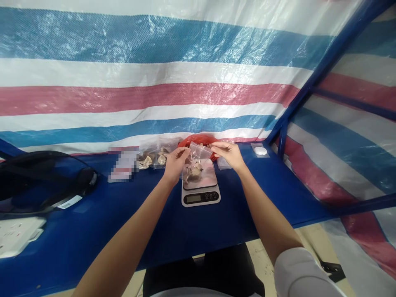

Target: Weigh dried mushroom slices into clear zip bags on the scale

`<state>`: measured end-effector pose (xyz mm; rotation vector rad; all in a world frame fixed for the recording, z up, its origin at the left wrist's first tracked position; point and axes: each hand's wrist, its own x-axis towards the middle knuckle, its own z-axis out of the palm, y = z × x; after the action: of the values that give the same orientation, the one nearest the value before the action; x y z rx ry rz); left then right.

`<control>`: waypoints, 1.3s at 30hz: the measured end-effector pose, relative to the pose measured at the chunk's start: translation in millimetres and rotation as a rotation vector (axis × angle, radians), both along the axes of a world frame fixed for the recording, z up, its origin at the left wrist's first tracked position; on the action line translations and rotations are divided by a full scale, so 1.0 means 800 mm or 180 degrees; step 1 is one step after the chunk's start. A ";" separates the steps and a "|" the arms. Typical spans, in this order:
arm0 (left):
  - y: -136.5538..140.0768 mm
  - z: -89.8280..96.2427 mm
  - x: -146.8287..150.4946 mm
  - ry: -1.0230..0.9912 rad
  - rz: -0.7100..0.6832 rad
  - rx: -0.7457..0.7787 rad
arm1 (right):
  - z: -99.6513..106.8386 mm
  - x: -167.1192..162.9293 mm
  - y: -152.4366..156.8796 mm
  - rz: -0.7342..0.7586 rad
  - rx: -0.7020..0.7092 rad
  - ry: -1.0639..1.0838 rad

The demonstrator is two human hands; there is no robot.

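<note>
Our fingers (183,152) pinching a clear, crinkled plastic bag (200,154) mid-frame, zip edge upward, long axis running up-frame, curled tan pieces (194,170) inside.

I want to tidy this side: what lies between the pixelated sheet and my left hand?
In the head view, two clear bags of brownish pieces lie side by side between the pixelated sheet and your left hand.

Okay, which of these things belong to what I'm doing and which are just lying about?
Likely in use:
zip-seal bag
digital scale
filled clear bags
red plastic bag

Probably lying about:
white power strip
white oval object
black strapped item
</note>
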<state>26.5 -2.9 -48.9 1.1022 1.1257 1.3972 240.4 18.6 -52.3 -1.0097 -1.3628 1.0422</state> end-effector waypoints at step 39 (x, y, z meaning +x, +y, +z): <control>-0.009 -0.045 -0.004 -0.0845 0.0189 0.0033 | -0.044 -0.038 -0.015 -0.0095 -0.0687 0.1083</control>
<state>23.6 -10.3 -84.9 0.8659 0.9662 1.5460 210.2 6.9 -87.4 -0.9528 -0.9709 1.2930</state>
